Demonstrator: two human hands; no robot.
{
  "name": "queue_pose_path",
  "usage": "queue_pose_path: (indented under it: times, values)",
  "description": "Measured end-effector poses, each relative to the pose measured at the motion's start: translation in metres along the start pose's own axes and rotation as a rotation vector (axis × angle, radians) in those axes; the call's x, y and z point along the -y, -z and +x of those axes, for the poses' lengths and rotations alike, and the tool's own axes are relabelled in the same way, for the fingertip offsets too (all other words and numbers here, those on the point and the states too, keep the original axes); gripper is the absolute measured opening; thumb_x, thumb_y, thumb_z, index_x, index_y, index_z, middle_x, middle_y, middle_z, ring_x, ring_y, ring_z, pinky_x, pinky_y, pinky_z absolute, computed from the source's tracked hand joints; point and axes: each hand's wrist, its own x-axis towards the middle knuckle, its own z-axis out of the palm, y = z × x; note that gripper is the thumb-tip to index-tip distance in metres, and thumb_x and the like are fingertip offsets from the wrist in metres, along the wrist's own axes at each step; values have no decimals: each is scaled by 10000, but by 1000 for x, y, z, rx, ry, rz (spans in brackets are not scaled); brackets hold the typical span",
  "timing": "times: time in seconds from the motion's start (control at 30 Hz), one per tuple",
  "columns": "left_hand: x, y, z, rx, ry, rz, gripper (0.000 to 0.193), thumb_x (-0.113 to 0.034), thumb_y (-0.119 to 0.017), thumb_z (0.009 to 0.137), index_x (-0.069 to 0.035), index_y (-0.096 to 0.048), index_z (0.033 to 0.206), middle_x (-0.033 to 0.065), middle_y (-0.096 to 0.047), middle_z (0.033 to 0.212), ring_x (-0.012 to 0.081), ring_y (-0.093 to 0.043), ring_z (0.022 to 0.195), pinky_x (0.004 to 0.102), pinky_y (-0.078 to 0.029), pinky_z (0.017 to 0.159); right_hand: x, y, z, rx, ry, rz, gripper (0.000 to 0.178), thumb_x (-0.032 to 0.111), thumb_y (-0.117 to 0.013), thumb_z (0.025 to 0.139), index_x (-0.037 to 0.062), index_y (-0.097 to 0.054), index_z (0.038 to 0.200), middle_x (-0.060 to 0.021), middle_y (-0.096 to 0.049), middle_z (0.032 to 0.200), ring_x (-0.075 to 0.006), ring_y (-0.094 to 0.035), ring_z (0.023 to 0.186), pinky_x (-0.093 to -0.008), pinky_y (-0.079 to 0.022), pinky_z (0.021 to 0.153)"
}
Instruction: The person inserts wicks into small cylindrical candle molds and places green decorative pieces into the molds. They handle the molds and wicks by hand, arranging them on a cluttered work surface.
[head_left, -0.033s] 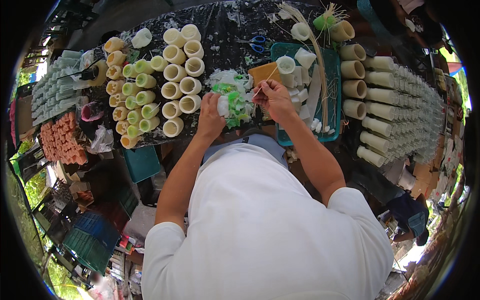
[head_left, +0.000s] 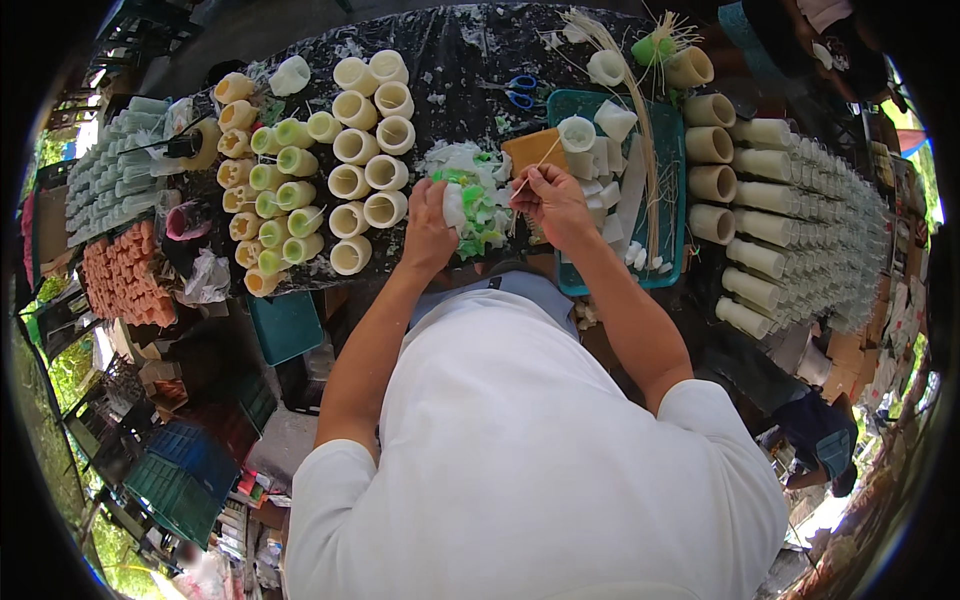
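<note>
The left hand [head_left: 430, 228] grasps a white lump [head_left: 453, 207], the right hand [head_left: 560, 205] pinches a thin strand [head_left: 550, 151] (best held lightly and steadily).

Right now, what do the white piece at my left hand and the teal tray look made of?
White piece: perhaps wax, dull and cloudy white, though plastic isn't ruled out. Teal tray: likely plastic, smooth, with an even colour and rounded, moulded-looking corners.

Scraps [head_left: 480, 205] lie on the table [head_left: 450, 50], between cups [head_left: 352, 147] at left and a tray [head_left: 674, 200] at right. Scissors [head_left: 522, 91] lie beyond the scraps.
</note>
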Motion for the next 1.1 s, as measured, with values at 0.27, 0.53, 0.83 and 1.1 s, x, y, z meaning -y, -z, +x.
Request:
queue_pose_path:
  times: [0.27, 0.53, 0.83, 1.1]
  values:
    - [-5, -2, 6, -6, -153, 381, 949, -423, -811, 808, -89, -365, 1575, 277, -333, 1602, 487, -301, 1495, 605, -287, 1192, -29, -1, -22, 27, 40, -142, 184, 221, -607, 1077, 50, -674, 1087, 10, -615, 764, -92, -579, 649, -271, -529, 679]
    - [2, -14, 27, 70, 164, 313, 728, -316, -787, 820, -40, -485, 1422, 224, -594, 1240, 416, -600, 1144, 499, -503, 977, -78, 36, -29, 13, -10, -392, 288, 282, -617, 1075, 7, -696, 1104, 17, -592, 740, -60, -534, 644, -232, -511, 630]
    - [-43, -5, 17, -26, 40, -291, 260, -80, -681, 851, -9, -736, 1095, 227, -729, 960, 386, -722, 883, 453, -566, 789, -30, 13, -29, 25, 264, -984, 730, 335, -760, 973, 2, -434, 1535, -106, -664, 1233, -161, -655, 1054, -297, -566, 845]
    - [-79, 34, 5, 140, 240, -190, 327, -266, -718, 956, 42, -744, 1061, 193, -752, 825, 267, -735, 664, 351, -563, 632, -19, -16, -37, 145, 271, -955, 714, 297, -793, 923, 21, -473, 1498, -155, -644, 1300, -196, -698, 1052, -319, -578, 857]
